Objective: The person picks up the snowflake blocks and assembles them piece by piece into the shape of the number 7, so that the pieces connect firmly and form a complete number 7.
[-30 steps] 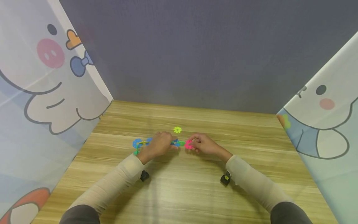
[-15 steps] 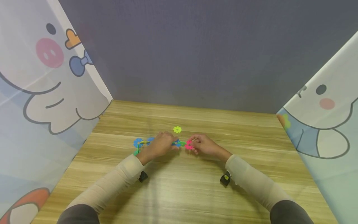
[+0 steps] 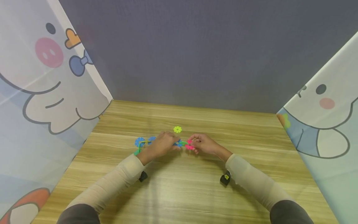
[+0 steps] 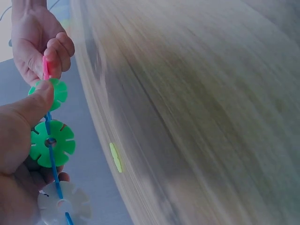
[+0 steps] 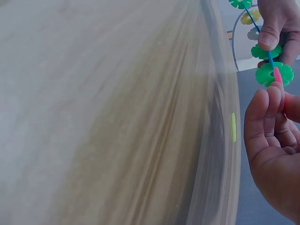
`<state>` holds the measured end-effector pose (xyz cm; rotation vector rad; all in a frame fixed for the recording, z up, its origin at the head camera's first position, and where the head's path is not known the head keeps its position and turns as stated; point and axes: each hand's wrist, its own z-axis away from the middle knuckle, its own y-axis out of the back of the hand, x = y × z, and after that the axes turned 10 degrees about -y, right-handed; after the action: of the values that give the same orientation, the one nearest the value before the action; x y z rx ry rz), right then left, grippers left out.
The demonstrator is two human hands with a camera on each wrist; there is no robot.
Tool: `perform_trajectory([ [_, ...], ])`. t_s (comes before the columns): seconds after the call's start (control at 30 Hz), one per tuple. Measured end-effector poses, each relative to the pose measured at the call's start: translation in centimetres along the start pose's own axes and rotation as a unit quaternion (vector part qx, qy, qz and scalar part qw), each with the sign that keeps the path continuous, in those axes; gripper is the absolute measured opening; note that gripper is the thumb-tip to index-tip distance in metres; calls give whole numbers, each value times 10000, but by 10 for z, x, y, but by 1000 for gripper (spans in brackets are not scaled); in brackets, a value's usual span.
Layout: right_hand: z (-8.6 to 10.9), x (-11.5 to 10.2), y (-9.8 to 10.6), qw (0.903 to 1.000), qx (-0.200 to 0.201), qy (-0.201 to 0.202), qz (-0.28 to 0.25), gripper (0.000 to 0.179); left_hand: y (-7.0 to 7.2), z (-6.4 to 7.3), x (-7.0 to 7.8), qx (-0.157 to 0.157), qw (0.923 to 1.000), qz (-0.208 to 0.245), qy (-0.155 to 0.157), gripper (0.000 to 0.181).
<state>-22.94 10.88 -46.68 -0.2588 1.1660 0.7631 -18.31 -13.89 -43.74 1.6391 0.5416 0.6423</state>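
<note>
A chain of slotted plastic flower discs stretches between my hands, raised off the table. Its left end shows a blue disc [image 3: 139,142] with a green disc [image 3: 136,152] hanging from it. My left hand [image 3: 161,145] pinches the chain near its right part and hides the middle. In the left wrist view, a green disc [image 4: 53,143] and a white disc [image 4: 77,201] sit crosswise to blue ones seen edge-on. At the right end, my right hand [image 3: 205,144] pinches a pink disc [image 3: 189,147], which meets a green disc [image 5: 267,75].
A loose yellow-green flower disc [image 3: 177,129] lies flat on the wooden table [image 3: 184,193], beyond the hands. A dark grey panel [image 3: 193,56] rises at the back. Printed cartoon panels stand left and right. Small black devices [image 3: 225,179] hang at both wrists.
The chain's left end has shifted slightly right, together with my left hand. The pink disc has turned a little in the right hand's fingers. The loose disc has stayed put.
</note>
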Motion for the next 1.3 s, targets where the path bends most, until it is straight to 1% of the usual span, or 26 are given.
perform_trajectory([
  [0.2,2,-3,-1,9999,80,93,48,23,3,0,0,122,9999,-17,-34,49],
  [0.43,2,-3,-2,9994,-147,54,303,23,10,-1,0,56,9995,-250,-165,33],
  [0.5,2,-3,0,9992,-121,14,377,22,10,-1,-1,-4,9996,-261,-126,34],
  [0.6,0,-5,1,9985,-70,46,545,22,9,-2,-1,-39,9997,-252,-13,40],
  [0.7,-2,-7,2,9974,-36,111,708,22,8,-1,-3,-1,9996,-274,49,43],
  [0.87,-5,-10,5,9957,107,76,917,21,6,0,-4,39,9994,-346,44,43],
  [1.1,-13,-15,11,9910,371,320,1246,23,7,1,-3,75,9991,-409,2,41],
  [1.3,-19,-20,12,9886,533,283,1376,26,5,4,-3,51,9988,-493,-24,44],
])
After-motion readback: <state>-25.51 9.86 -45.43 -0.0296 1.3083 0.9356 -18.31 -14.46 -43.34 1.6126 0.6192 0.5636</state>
